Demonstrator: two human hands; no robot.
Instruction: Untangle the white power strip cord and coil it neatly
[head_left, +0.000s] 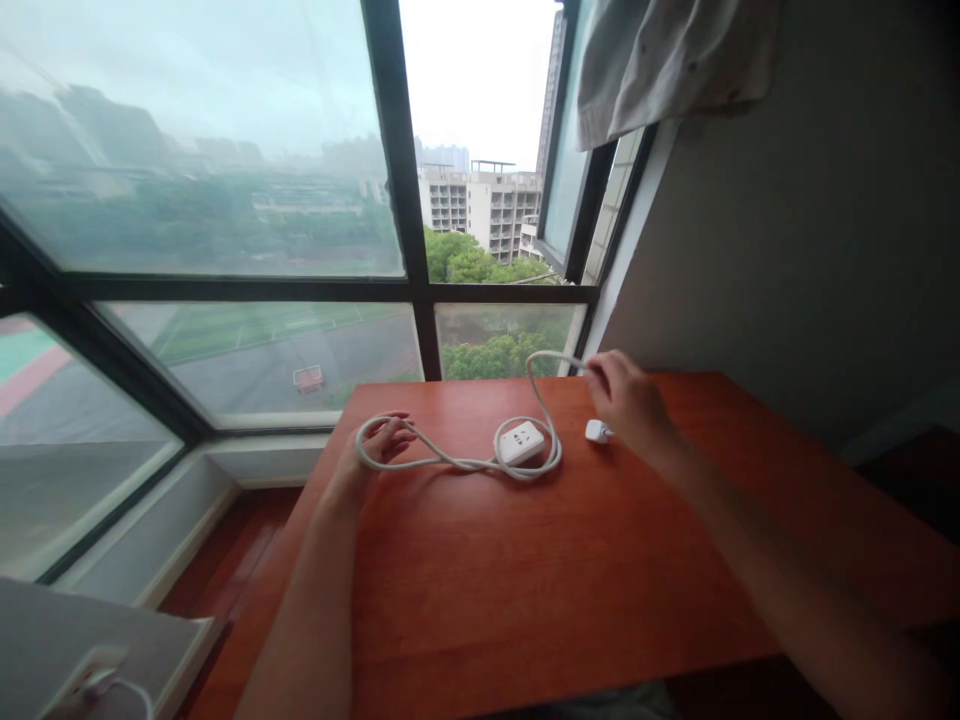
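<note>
A white extension cord [450, 461] lies in loops on the far part of a reddish wooden table [525, 580]. Its square white socket block [520, 441] sits inside the right loop. My left hand [375, 455] lies at the left loop with fingers curled round the cable. My right hand [626, 400] is raised a little above the table and pinches the cable where it arches up toward the window. The white plug [598, 431] rests on the table just under that hand.
Large dark-framed windows [405, 200] stand right behind the table's far edge. A grey wall [810, 220] runs along the right side, with a cloth [675, 60] hanging at the top. A white ledge with another white cable [97, 680] shows at lower left.
</note>
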